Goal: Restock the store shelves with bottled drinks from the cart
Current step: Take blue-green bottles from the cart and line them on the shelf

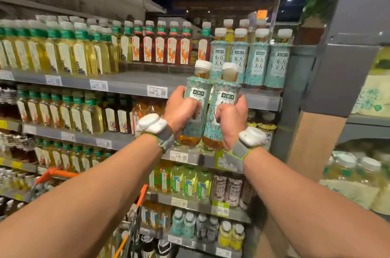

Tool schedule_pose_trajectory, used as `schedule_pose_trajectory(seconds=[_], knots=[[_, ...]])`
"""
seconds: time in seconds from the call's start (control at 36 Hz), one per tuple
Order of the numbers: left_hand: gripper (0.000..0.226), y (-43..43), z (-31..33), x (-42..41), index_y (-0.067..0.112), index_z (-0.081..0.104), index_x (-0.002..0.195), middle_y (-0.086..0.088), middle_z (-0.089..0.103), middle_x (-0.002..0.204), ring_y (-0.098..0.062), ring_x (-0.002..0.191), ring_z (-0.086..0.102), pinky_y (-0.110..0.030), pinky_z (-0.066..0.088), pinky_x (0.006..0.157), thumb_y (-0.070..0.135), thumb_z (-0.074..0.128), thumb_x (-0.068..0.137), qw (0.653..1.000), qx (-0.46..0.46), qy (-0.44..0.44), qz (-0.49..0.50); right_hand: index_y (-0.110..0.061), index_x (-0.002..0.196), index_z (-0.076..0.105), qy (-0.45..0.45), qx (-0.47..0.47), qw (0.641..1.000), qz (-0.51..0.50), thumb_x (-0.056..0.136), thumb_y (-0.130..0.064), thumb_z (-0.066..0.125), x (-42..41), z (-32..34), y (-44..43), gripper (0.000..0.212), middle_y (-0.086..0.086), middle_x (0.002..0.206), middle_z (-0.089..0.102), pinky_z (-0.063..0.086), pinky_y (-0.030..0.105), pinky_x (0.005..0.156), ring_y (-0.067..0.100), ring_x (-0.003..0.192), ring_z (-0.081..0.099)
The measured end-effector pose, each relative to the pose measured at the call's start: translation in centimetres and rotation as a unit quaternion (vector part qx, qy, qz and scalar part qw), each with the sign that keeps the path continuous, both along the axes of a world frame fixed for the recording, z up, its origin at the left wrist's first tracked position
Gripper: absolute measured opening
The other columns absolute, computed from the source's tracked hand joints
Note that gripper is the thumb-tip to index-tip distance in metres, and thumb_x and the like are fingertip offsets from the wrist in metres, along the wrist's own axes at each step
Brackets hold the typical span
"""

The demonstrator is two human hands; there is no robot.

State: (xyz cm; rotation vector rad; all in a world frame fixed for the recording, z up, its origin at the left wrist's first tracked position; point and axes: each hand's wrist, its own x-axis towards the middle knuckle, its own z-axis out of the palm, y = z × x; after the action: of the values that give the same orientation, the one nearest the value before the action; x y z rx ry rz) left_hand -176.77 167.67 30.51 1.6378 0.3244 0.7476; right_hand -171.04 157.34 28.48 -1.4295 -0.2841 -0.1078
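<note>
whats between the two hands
The left bottle, gripped by the left hand, and the right bottle, gripped by the right hand, side by side, in the head view.

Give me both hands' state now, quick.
Left hand: closed around a teal-label bottle.
Right hand: closed around a second teal-label bottle.

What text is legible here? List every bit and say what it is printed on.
"东方美人": labels of the teal bottles standing on the top shelf.
"小罐茶": dark box on the label of the left bottle, gripped by the left hand, and of the right bottle, gripped by the right hand.
"5.95": price tag below the hands.
Other price tags and bottle labels: too blurred or small to read.
</note>
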Motion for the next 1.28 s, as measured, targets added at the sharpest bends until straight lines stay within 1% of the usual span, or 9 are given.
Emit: schedule_pose_trajectory(seconds=[0.08,0.31,0.39,0.53,0.64,0.94,1.03,1.19,1.28], knots=[[0.044,0.7,0.8,1.5,0.017,0.056,0.082,-0.004,0.059,0.072,-0.026,0.070,0.052,-0.040,0.041,0.059,0.009,0.051,0.039,1.000,0.021,-0.018,0.012,-0.012,0.141,0.037,-0.015,-0.020,1.000,-0.015,0.048,-0.019,0.054,0.9,1.2,0.4,0.095,0.011,0.115,0.057,0.050,0.056,0.089,0.029,0.094,0.056],[0.040,3.6,5.0,6.7,0.017,0.058,0.077,-0.001,0.061,0.067,-0.024,0.065,0.055,-0.036,0.043,0.055,0.008,0.052,0.039,0.997,0.028,-0.060,-0.026,-0.011,0.144,0.035,-0.047,0.004,0.998,-0.048,0.052,-0.020,0.053,4.5,5.8,2.8,0.094,0.011,0.116,0.057,0.049,0.053,0.093,0.022,0.094,0.051],[0.044,5.1,6.7,8.3,0.016,0.061,0.081,-0.003,0.063,0.069,-0.026,0.067,0.057,-0.038,0.045,0.057,0.008,0.052,0.039,0.996,0.041,-0.065,-0.045,-0.013,0.136,0.043,-0.066,0.012,0.995,-0.077,0.052,-0.021,0.053,5.5,7.4,3.9,0.086,0.011,0.110,0.064,0.048,0.043,0.074,0.025,0.085,0.056],[0.045,6.2,8.6,10.3,0.013,0.060,0.081,-0.011,0.065,0.074,-0.028,0.070,0.059,-0.040,0.045,0.057,0.007,0.051,0.037,0.994,0.039,-0.079,-0.065,-0.015,0.143,0.037,-0.063,0.022,0.994,-0.081,0.052,-0.022,0.053,6.8,9.3,5.2,0.092,0.006,0.103,0.053,0.051,0.051,0.089,0.024,0.086,0.050],[0.043,6.9,9.6,11.3,0.009,0.057,0.082,-0.001,0.063,0.065,-0.017,0.058,0.055,-0.024,0.042,0.043,0.004,0.051,0.040,0.992,0.033,-0.087,-0.083,-0.016,0.151,0.029,-0.070,0.025,0.994,-0.084,0.053,-0.017,0.053,7.3,10.4,6.1,0.101,0.008,0.132,0.056,0.052,0.058,0.094,0.032,0.099,0.060],[0.036,8.7,11.6,13.0,0.012,0.052,0.087,0.014,0.058,0.048,-0.004,0.046,0.053,-0.022,0.044,0.044,-0.008,0.053,0.057,0.987,0.044,-0.088,-0.127,-0.008,0.116,0.050,-0.090,0.045,0.990,-0.099,0.047,-0.013,0.051,8.3,12.7,7.0,0.069,0.015,0.091,0.058,0.049,0.049,0.068,0.028,0.077,0.055],[0.046,9.2,11.9,13.3,0.013,0.051,0.098,0.010,0.059,0.050,-0.007,0.049,0.053,-0.028,0.044,0.049,-0.010,0.052,0.058,0.983,0.025,-0.094,-0.154,-0.008,0.115,0.052,-0.093,0.045,0.988,-0.115,0.042,-0.011,0.054,8.4,12.9,7.1,0.073,0.027,0.106,0.063,0.053,0.055,0.069,0.039,0.081,0.061],[0.031,10.4,11.9,14.6,0.014,0.054,0.073,0.009,0.054,0.050,-0.011,0.045,0.050,-0.024,0.038,0.046,-0.009,0.049,0.053,0.984,-0.025,-0.144,-0.104,-0.005,0.122,0.053,-0.080,0.075,0.983,-0.144,0.041,-0.009,0.053,8.9,12.5,6.2,0.081,0.013,0.098,0.058,0.046,0.033,0.055,0.028,0.071,0.059],[0.049,10.9,11.8,15.3,0.000,0.064,0.097,0.009,0.052,0.046,-0.010,0.042,0.049,-0.023,0.037,0.045,-0.005,0.048,0.050,0.984,-0.051,-0.151,-0.079,-0.005,0.117,0.056,-0.086,0.067,0.981,-0.162,0.046,-0.004,0.054,9.3,12.4,5.5,0.070,0.016,0.085,0.061,0.040,0.030,0.047,0.027,0.060,0.057]])
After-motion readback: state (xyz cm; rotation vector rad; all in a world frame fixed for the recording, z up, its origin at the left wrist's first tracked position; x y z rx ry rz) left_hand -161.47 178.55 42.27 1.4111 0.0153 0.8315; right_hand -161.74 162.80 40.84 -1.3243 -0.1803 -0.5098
